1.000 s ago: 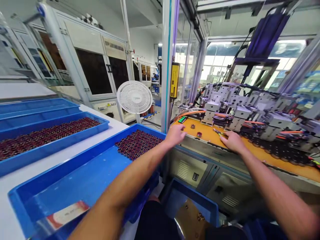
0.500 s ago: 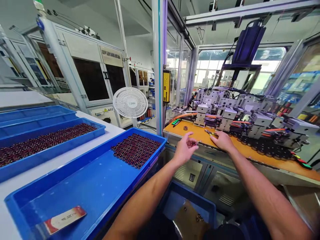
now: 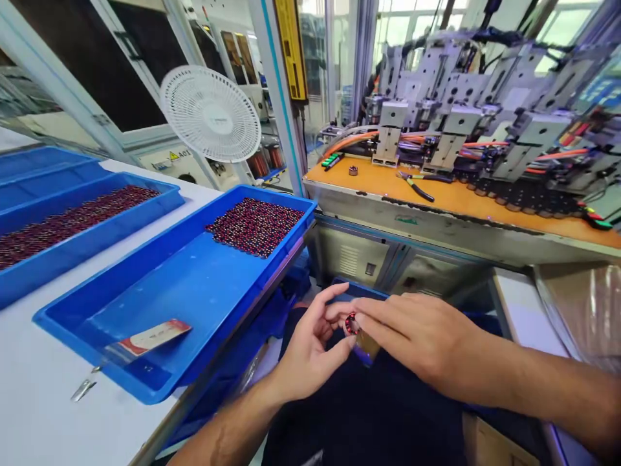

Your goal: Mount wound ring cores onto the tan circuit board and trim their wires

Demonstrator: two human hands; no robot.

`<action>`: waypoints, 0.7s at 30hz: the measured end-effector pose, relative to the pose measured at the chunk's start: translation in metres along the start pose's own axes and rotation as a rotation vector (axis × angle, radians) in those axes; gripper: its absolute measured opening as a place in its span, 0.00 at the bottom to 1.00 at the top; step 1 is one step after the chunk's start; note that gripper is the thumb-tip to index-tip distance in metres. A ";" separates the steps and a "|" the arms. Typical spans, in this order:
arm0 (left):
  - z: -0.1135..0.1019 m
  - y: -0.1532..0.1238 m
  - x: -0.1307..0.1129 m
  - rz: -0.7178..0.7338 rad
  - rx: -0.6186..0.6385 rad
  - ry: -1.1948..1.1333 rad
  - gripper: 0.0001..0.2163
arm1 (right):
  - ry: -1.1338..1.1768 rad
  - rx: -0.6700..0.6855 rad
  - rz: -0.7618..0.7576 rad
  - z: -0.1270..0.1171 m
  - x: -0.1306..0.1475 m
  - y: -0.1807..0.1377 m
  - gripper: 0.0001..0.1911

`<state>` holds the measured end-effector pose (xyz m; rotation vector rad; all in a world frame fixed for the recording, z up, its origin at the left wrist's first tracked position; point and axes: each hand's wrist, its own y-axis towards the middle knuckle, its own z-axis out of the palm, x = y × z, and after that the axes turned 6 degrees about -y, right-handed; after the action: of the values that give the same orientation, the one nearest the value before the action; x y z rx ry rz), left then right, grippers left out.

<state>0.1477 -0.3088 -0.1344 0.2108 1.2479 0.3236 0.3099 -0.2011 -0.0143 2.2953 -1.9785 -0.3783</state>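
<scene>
A small ring coil, dark with red winding, sits low in the middle of the view, over the person's dark lap and in front of the machine. The left hand has its grip closed on the ring coil, thumb below and forefinger above. The right hand meets it from the other side, its grip also closed on the ring coil with fingertips on the rim; its thumb is hidden under the fingers. Just beyond the hands, the edge of a blue bin shows below the machine front.

To the left, on the white table, lies a blue tray with a patch of like coils packed in its far corner and a red-and-white card near its front. A small metal clip lies on the table just beside that tray. Farther left, a second blue tray holds a long bed of coils.

Beyond the hands, the machine's orange deck carries pliers and a single coil, well apart. A white fan stands behind the trays.
</scene>
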 end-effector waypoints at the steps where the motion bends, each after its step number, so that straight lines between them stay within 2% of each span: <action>1: 0.004 -0.002 0.000 -0.001 0.011 -0.020 0.28 | -0.043 0.030 0.022 0.003 0.003 -0.004 0.17; 3: 0.011 -0.003 0.000 -0.003 0.030 -0.058 0.29 | -0.076 0.048 0.054 0.009 0.004 -0.014 0.15; 7: 0.017 -0.003 0.004 0.045 0.021 -0.075 0.32 | 0.022 0.044 0.113 0.016 0.006 -0.026 0.13; 11: 0.013 -0.004 0.005 0.076 -0.033 -0.067 0.31 | 0.189 0.097 0.189 0.015 0.014 -0.035 0.08; 16: 0.006 -0.007 0.000 0.118 -0.058 -0.047 0.29 | 0.447 0.108 0.228 0.013 0.013 -0.040 0.11; 18: 0.005 -0.009 -0.002 0.159 -0.043 0.032 0.30 | 0.658 0.191 0.354 0.016 0.012 -0.038 0.07; 19: 0.005 -0.011 -0.002 0.182 -0.033 0.082 0.31 | 0.789 0.216 0.466 0.018 0.011 -0.036 0.08; 21: 0.005 -0.014 -0.002 0.229 0.012 0.181 0.32 | 1.062 0.183 0.727 0.026 0.013 -0.030 0.17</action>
<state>0.1540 -0.3226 -0.1358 0.3423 1.4074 0.5425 0.3344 -0.2068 -0.0480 1.1591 -1.9799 0.8948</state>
